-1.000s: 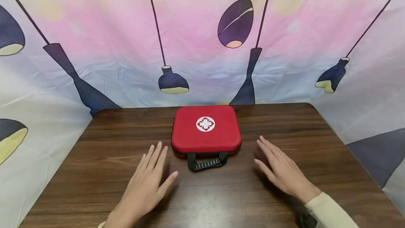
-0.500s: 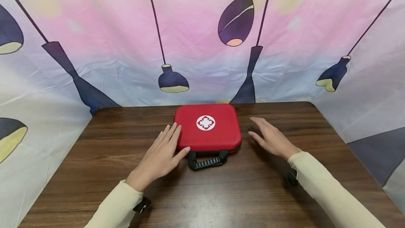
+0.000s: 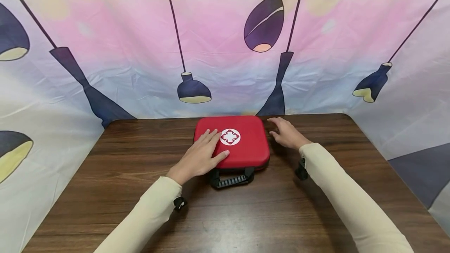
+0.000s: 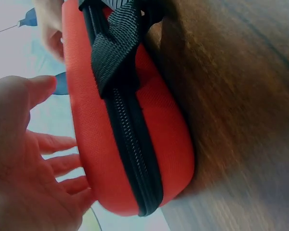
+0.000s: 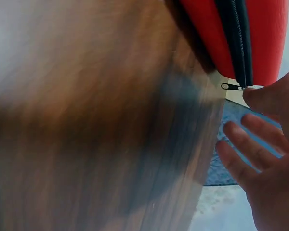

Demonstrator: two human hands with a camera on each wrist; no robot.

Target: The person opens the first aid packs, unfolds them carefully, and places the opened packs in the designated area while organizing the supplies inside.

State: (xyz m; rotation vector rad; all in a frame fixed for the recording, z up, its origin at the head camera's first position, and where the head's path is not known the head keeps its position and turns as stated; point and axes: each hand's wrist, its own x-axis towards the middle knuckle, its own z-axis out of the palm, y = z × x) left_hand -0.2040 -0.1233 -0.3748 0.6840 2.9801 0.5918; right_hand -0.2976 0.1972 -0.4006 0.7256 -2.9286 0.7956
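Observation:
A red first-aid case (image 3: 246,143) with a white cross emblem lies flat near the table's back edge, its black carry handle (image 3: 232,181) toward me. Over the left part of its lid is my left hand (image 3: 198,155), fingers straight; in the left wrist view the fingertips come close to the lid, and contact is hard to tell. My right hand (image 3: 286,134) is beside the case's far right corner, fingers slightly bent and holding nothing visible. The right wrist view shows a small zipper pull (image 5: 232,87) sticking out by the thumb tip. The zipper (image 4: 127,130) looks closed along the front.
The brown wooden table (image 3: 239,221) extends in front of and to both sides of the case. Behind it hangs a pastel cloth (image 3: 225,50) printed with dark lamps. Each wrist wears a small black device.
My left hand has moved forward and right, from beside the case to over its lid. My right hand has gone forward and left to the case's far right corner. The case stays put.

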